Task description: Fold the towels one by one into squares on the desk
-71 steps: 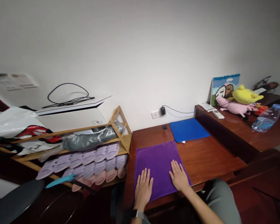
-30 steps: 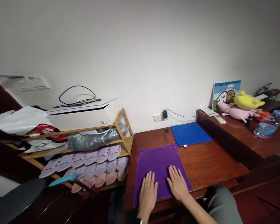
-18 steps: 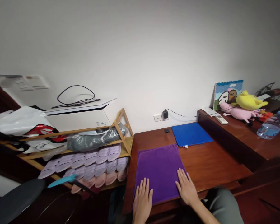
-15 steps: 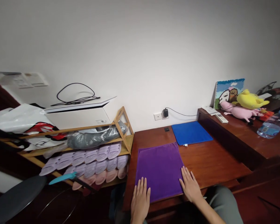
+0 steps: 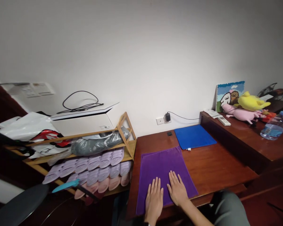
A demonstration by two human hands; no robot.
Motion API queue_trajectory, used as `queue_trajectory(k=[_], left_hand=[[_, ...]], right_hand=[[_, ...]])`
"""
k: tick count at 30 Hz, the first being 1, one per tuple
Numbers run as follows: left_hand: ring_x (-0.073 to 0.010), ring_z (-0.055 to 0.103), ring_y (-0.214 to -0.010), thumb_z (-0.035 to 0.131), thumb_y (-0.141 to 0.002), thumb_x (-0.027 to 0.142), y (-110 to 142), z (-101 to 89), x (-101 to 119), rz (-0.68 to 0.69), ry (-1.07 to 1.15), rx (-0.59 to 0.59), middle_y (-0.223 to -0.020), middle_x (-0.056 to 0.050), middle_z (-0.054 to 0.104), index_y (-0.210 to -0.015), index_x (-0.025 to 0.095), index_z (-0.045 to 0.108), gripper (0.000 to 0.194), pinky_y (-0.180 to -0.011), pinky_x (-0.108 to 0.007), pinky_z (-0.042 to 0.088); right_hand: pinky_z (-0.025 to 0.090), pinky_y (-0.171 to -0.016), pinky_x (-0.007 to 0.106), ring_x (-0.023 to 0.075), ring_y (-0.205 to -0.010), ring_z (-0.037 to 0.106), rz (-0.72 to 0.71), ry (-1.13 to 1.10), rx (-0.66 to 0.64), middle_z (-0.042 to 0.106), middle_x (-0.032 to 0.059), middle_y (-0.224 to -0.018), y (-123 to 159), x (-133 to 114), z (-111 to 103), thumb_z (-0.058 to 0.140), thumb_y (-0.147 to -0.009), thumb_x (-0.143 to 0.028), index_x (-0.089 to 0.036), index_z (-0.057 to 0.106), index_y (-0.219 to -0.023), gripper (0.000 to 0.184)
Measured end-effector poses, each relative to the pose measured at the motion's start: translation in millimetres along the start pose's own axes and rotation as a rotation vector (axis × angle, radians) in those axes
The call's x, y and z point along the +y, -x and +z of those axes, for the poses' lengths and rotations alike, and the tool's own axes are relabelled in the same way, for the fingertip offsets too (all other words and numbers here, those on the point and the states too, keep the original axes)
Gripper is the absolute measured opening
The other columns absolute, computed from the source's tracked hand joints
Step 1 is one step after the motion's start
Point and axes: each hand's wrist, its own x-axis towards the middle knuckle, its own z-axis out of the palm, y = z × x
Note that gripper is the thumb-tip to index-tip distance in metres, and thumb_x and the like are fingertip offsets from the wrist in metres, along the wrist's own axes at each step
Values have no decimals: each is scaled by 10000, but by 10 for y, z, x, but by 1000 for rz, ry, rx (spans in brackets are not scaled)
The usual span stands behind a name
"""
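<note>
A purple cloth (image 5: pixel 161 161) lies spread on the brown wooden desk (image 5: pixel 221 166), its near edge close to the desk's front. My left hand (image 5: pixel 154 199) rests flat on the cloth's near part, fingers stretched out and pointing away from me. Just right of it, my right hand (image 5: pixel 178 190) also lies flat on the cloth with its fingers extended and slightly apart. Neither hand grips anything. Behind the purple cloth, toward the wall, a flat blue cloth (image 5: pixel 194 136) with a small white tag lies on the desk.
Left of the desk stands a wooden rack (image 5: pixel 129 147) with lilac slippers (image 5: pixel 94 161), a white box (image 5: pixel 85 125) and bags. On the raised right surface are a remote (image 5: pixel 224 121), plush toys (image 5: pixel 242 114) and a water bottle (image 5: pixel 275 127). A black plug (image 5: pixel 168 117) sits in the wall socket.
Both hands have come inward from the cloth's side edges onto its near middle, closer together. The purple cloth's near right corner now reaches farther right. The view has shifted slightly.
</note>
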Motion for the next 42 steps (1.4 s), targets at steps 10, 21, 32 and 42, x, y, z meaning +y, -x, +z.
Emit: queue_trajectory(k=[10,21,32,42], left_hand=[[-295,433,-1506,308,-1043,351,504,199,-576,-244,-101,83,-1609,-102,484,-1585,173,432,584,-1237,-528,378],[-214,340,-1555,215,-1093,466,-614,-228,-192,108,110,-130,-1677,-59,376,-1632,211,324,606,-1274,-463,329],[-279,419,-1514,272,-1059,371,-171,127,-735,-201,-63,42,-1620,-117,460,-1610,161,374,598,-1253,-526,353],[-234,351,-1546,221,-1095,432,-877,-90,-251,78,106,-88,-1661,-98,396,-1617,183,359,594,-1264,-483,347]], right_hand=[[145,-1308,504,269,-1596,190,205,109,27,199,74,-1706,247,947,-131,230,-1055,-535,-121,278,-1646,723],[147,-1306,458,239,-1593,210,16,39,-42,264,92,-1696,-358,42,-136,218,-1057,-443,-114,305,-1636,671],[134,-1304,483,267,-1598,190,222,140,19,255,119,-1698,-186,897,-263,225,-1051,-477,-75,292,-1635,712],[125,-1305,446,229,-1598,191,-19,48,-64,259,99,-1705,-672,-4,-191,201,-1053,-394,-106,291,-1641,661]])
